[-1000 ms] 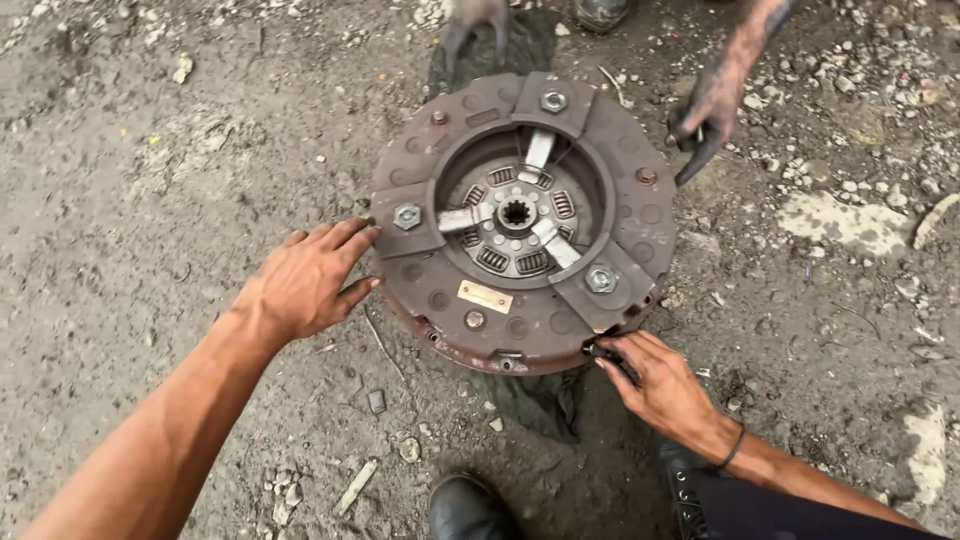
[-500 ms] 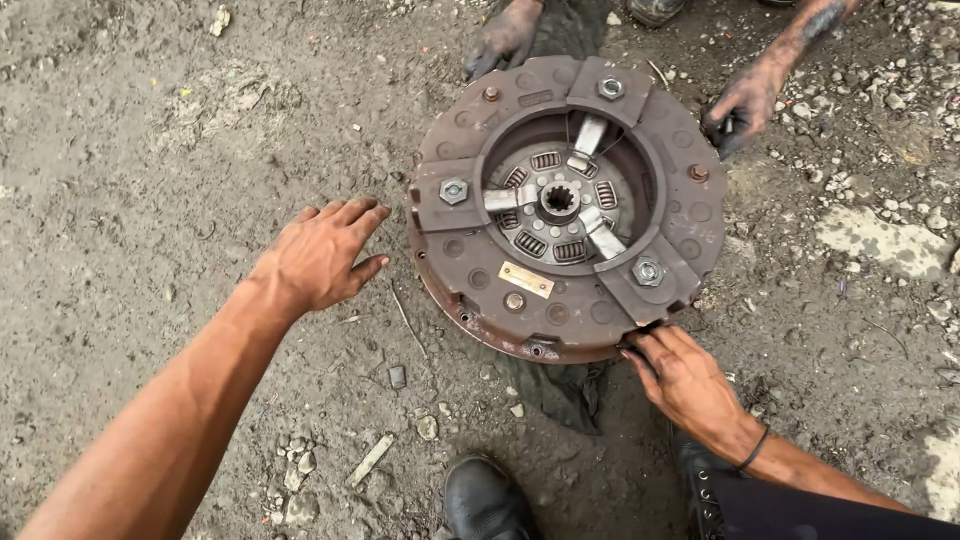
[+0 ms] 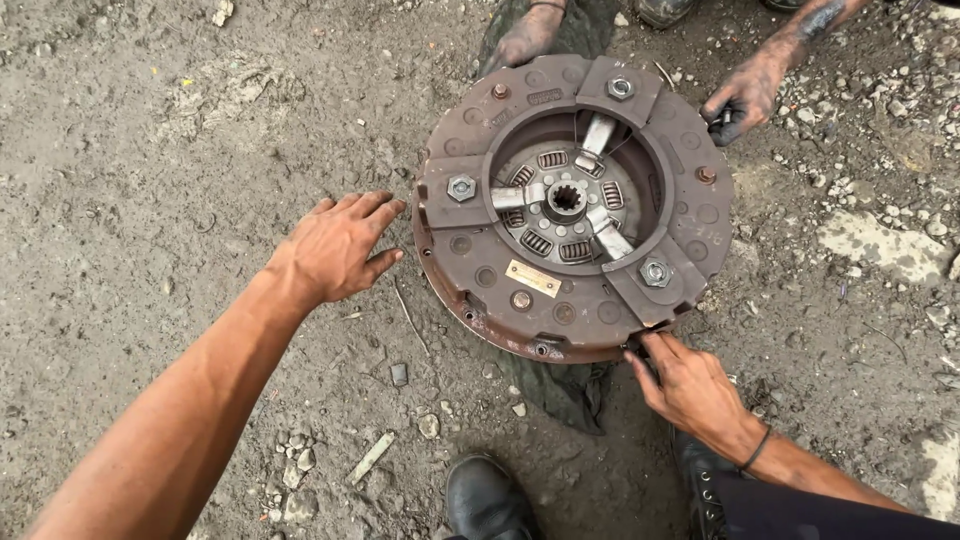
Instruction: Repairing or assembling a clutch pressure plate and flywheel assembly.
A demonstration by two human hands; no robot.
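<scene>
Head view looks straight down on bare dirt ground [image 3: 150,150] strewn with small stones. A rusty round clutch pressure plate assembly [image 3: 575,205] lies flat on it, toward the far right part of the ground, resting on a dark rag [image 3: 565,390] whose end sticks out from under its near edge. In the plate's middle is a splined hub [image 3: 566,203] with three metal release levers around it, and three hex nuts sit on raised brackets near the rim.

The left hand [image 3: 335,250] is spread flat, palm down, fingers apart and holding nothing; it lies just beside the plate's left rim, fingertips close to it but apart from it. The right hand [image 3: 690,385] is at the plate's near right edge, its fingertips [image 3: 648,348] pressed against the rim beneath one bracket; they touch the rim rather than close round it.

At the far side, another person's grimy hand [image 3: 745,95] is curled round a small dark object just beside the plate's far right rim, and a second hand [image 3: 525,40] rests at the far edge. A black boot [image 3: 485,495] stands at the near edge.
</scene>
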